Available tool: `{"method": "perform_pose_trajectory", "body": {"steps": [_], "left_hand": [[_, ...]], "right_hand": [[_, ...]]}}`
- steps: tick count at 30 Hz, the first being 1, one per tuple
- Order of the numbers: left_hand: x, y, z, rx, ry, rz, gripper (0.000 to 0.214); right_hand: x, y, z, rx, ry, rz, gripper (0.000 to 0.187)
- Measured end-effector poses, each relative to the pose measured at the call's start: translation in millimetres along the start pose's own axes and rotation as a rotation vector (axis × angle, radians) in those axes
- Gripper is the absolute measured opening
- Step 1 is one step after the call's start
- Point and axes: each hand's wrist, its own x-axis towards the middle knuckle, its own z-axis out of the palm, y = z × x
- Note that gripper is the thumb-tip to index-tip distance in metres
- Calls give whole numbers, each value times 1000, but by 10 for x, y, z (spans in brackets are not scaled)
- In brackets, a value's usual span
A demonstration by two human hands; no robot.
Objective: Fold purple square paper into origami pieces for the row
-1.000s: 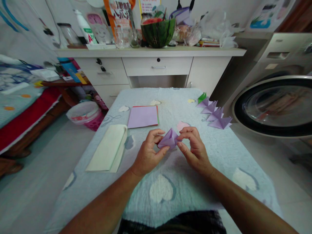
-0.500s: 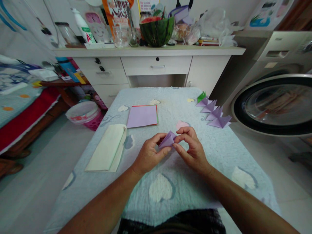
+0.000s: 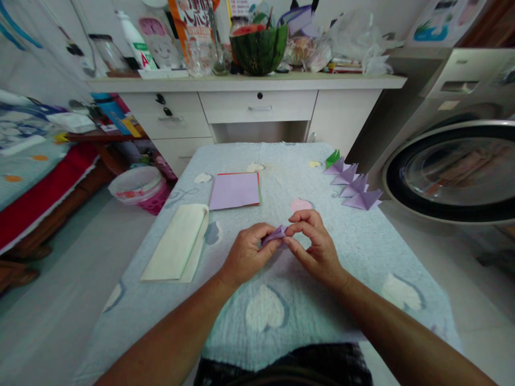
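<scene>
A small folded piece of purple paper is held between both hands above the cloth-covered table. My left hand pinches its left end between thumb and fingers, covering part of it. At the right end, my right hand grips the edge with thumb and index finger. A stack of square origami paper, purple on top with red and green edges showing, lies beyond my left hand. Several folded purple paper pieces and a green one stand in a row at the table's far right.
A folded cream sheet lies left of my hands on the patterned tablecloth. Behind the table is a white cabinet bearing a cut watermelon. A washing machine stands right; a pink bin sits left.
The purple paper in my hands has tilted and now shows a flatter, narrower shape. Both hands have stayed nearly in place, still gripping it.
</scene>
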Motion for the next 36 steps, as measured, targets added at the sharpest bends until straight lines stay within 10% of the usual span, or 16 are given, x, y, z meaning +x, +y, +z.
{"method": "perform_pose_trajectory", "body": {"steps": [36], "left_hand": [[14, -3, 37, 97, -69, 64, 24]], "right_hand": [[-4, -14, -3, -45, 8, -46, 5]]}}
